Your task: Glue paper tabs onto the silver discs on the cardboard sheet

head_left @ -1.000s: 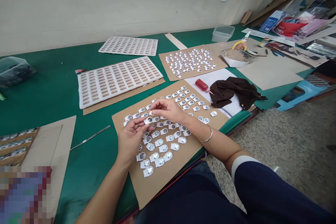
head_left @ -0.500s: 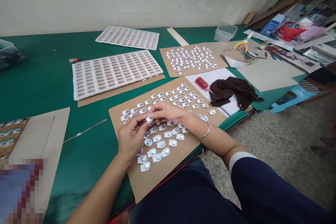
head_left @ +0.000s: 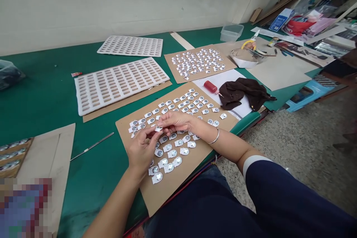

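A small white tagged piece (head_left: 158,128) with a dark round part is pinched between both hands, above a brown cardboard sheet (head_left: 156,202). My left hand (head_left: 141,149) grips its left side with thumb and index finger. On its right side are the thumb and fingers of my right hand (head_left: 176,121), which wears a bangle on the wrist. Several similar white pieces with shiny round discs, such as one near the front (head_left: 157,177), lie in rows on the sheet around and beneath the hands. The hands hide some of them.
Behind stand two white slotted trays (head_left: 122,85) and a second cardboard (head_left: 178,76) bearing similar pieces. A red bottle (head_left: 210,86) and dark cloth (head_left: 242,93) lie right. A metal strip (head_left: 95,145) lies left; scissors (head_left: 249,44) rest in a clear container at the back right.
The camera view has shifted slightly. The held piece has tilted, so its dark round part now shows. Both hands keep their pinch on it.
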The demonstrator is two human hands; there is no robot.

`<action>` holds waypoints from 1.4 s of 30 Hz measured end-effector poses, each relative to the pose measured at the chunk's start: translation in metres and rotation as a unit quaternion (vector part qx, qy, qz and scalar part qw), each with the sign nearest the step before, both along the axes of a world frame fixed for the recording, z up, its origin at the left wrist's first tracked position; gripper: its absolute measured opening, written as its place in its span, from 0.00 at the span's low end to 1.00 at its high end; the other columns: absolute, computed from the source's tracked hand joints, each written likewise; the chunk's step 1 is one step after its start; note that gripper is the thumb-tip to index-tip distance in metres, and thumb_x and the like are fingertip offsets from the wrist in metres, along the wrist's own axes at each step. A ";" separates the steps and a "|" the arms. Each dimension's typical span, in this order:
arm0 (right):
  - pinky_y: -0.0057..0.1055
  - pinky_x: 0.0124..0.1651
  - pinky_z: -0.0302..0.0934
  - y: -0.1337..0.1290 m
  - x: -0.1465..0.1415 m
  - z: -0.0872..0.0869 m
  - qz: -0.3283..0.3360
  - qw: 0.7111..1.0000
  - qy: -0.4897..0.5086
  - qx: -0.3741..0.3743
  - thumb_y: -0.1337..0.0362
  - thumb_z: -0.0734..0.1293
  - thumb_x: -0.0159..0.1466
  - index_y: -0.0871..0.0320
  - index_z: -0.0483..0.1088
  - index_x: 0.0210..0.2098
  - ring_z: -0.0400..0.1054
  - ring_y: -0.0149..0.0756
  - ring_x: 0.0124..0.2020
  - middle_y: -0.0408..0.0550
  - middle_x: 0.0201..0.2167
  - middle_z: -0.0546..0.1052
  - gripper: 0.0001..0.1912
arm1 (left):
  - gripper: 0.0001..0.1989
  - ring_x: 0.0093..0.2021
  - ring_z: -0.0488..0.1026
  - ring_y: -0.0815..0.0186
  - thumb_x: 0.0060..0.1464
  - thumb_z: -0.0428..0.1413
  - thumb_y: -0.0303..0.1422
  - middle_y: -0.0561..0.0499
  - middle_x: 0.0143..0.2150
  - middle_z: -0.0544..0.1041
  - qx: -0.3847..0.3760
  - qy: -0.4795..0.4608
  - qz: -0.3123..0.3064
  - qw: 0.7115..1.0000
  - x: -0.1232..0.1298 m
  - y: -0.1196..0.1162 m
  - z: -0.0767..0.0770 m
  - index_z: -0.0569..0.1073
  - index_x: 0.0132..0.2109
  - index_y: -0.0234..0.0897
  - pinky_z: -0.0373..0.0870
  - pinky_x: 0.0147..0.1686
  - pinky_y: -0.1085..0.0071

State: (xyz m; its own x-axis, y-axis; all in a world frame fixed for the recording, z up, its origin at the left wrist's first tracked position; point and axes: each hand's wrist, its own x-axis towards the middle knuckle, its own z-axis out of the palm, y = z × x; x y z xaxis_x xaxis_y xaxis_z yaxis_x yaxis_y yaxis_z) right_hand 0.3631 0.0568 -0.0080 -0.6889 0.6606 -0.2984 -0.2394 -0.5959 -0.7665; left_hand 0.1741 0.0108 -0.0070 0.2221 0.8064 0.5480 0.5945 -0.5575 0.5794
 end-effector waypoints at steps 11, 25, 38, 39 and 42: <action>0.21 0.24 0.70 0.000 -0.002 0.002 -0.003 1.000 -0.002 -0.002 0.62 0.78 0.49 0.65 0.72 0.31 0.67 0.23 0.18 0.39 0.17 0.73 0.17 | 0.09 0.28 0.76 0.69 0.54 0.61 0.36 0.52 0.31 0.80 0.071 0.003 -0.014 0.997 0.001 0.002 -0.001 0.76 0.41 0.37 0.70 0.28 0.75; 0.21 0.24 0.70 0.000 -0.001 0.002 0.014 1.000 -0.017 -0.007 0.61 0.75 0.55 0.65 0.71 0.30 0.67 0.23 0.17 0.39 0.16 0.73 0.13 | 0.09 0.27 0.76 0.69 0.55 0.60 0.37 0.53 0.31 0.80 0.075 0.011 -0.008 0.997 0.001 0.002 0.000 0.75 0.40 0.37 0.70 0.27 0.75; 0.20 0.24 0.64 -0.009 -0.009 0.021 -0.099 0.987 -0.066 0.106 0.69 0.74 0.55 0.61 0.70 0.29 0.65 0.22 0.20 0.36 0.19 0.71 0.07 | 0.09 0.36 0.78 0.64 0.55 0.59 0.35 0.52 0.36 0.81 0.142 0.061 0.013 0.988 -0.007 0.015 -0.009 0.76 0.44 0.42 0.67 0.28 0.73; 0.20 0.23 0.63 -0.009 -0.007 0.022 -0.111 0.984 -0.082 0.113 0.68 0.73 0.55 0.61 0.70 0.29 0.65 0.22 0.20 0.36 0.19 0.71 0.07 | 0.09 0.35 0.78 0.64 0.56 0.59 0.35 0.52 0.36 0.81 0.143 0.061 0.008 0.988 -0.006 0.015 -0.008 0.76 0.44 0.42 0.66 0.28 0.73; 0.21 0.24 0.61 -0.011 0.015 0.030 -0.176 0.965 -0.149 0.127 0.68 0.71 0.57 0.60 0.70 0.29 0.62 0.21 0.20 0.36 0.22 0.71 0.05 | 0.11 0.34 0.77 0.66 0.57 0.57 0.40 0.53 0.34 0.80 0.104 0.072 0.000 0.992 -0.004 0.015 0.006 0.76 0.45 0.42 0.65 0.28 0.73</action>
State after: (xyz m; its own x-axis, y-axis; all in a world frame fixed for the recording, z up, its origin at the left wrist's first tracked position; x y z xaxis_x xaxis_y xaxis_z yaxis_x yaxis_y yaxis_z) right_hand 0.3783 0.0458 0.0216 -0.3176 0.9157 -0.2461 -0.1399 -0.3020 -0.9430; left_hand 0.1702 0.0254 -0.0008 0.3096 0.6797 0.6650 0.6633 -0.6555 0.3611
